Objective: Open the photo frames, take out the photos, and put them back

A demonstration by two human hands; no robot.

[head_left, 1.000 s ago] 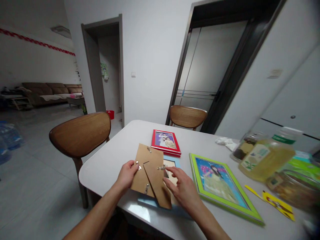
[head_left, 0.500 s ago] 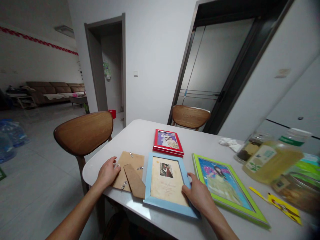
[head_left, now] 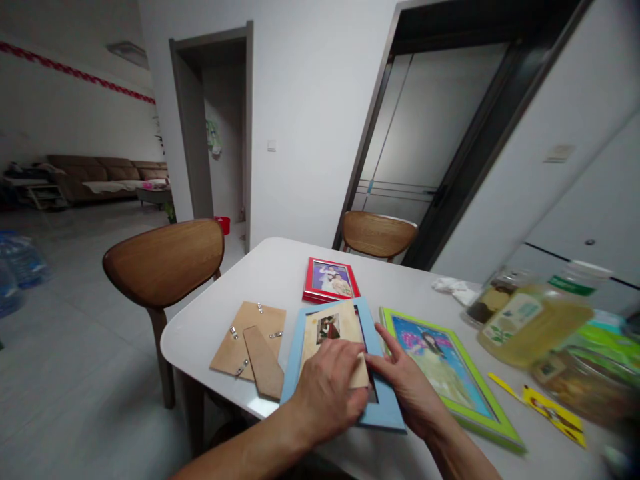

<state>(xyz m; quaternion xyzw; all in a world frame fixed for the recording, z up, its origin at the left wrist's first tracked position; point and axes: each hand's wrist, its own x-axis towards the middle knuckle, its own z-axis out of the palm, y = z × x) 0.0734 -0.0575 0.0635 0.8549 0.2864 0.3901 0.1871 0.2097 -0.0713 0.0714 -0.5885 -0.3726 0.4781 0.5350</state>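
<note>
A light blue picture frame [head_left: 370, 417] lies tilted near the table's front edge. My right hand [head_left: 403, 373] grips its right side, thumb on top. Over the frame, my left hand [head_left: 333, 383] has its fingers bent on the beige paper insert [head_left: 345, 320], which sits askew inside the frame and shows a small photo. My left fingertips are partly hidden, but they pinch the insert's right edge. Left of the frame lies a brown backing board [head_left: 227, 347] with metal clips and a stand leg [head_left: 263, 363].
Red frames [head_left: 330, 280] are stacked behind the blue one. A green frame [head_left: 443, 373] lies to the right, then a yellow item [head_left: 555, 413], jars, a yellow-liquid bottle [head_left: 540, 317] and white tissue [head_left: 455, 289]. Wooden chairs [head_left: 165, 263] stand around the table.
My left hand has moved right from the backing board onto the paper insert. The insert has turned askew in the blue frame. My right hand still holds the frame's right side.
</note>
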